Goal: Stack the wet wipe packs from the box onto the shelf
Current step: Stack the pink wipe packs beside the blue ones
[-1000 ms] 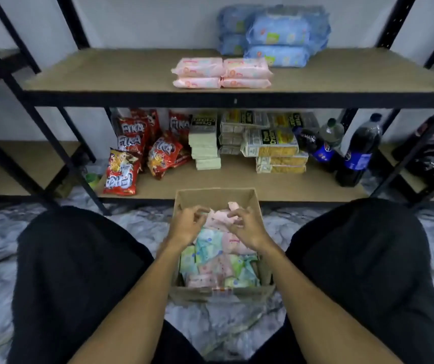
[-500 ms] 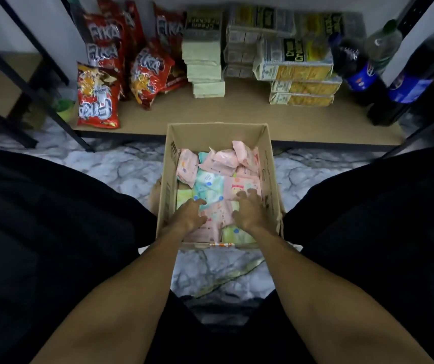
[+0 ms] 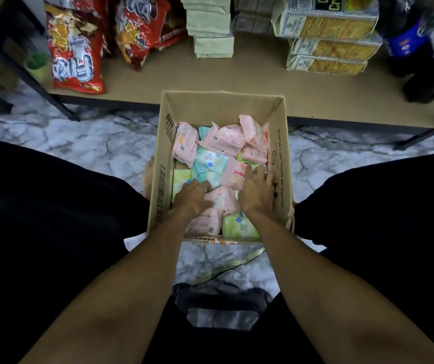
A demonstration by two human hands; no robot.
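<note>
Packs of wet wipes, pink, mint and pale green, lie jumbled in the cardboard box (image 3: 280, 153), which stands open on the marbled floor (image 3: 79, 143) between the person's knees. Both hands are down inside its near half. A pink wet wipe pack (image 3: 223, 202) lies between them, slightly tilted, and its long axis seems to run across the box from hand to hand. The left hand (image 3: 193, 197) touches its left end, with fingers bent down onto the wrapper; I cannot tell whether they have closed round it. The right hand (image 3: 256, 191) is just beside its right end, close to the box's right wall, with fingers spread and resting flat on the packs beneath, gripping nothing. Since the pack is flanked on both sides, neither hand is clearly nearer, and a lift from both ends looks most natural. Beyond the box, a low shelf (image 3: 250, 77) carries red snack bags (image 3: 76, 61) and cracker packets (image 3: 329, 48); any stacking spot lies out of view.
</note>
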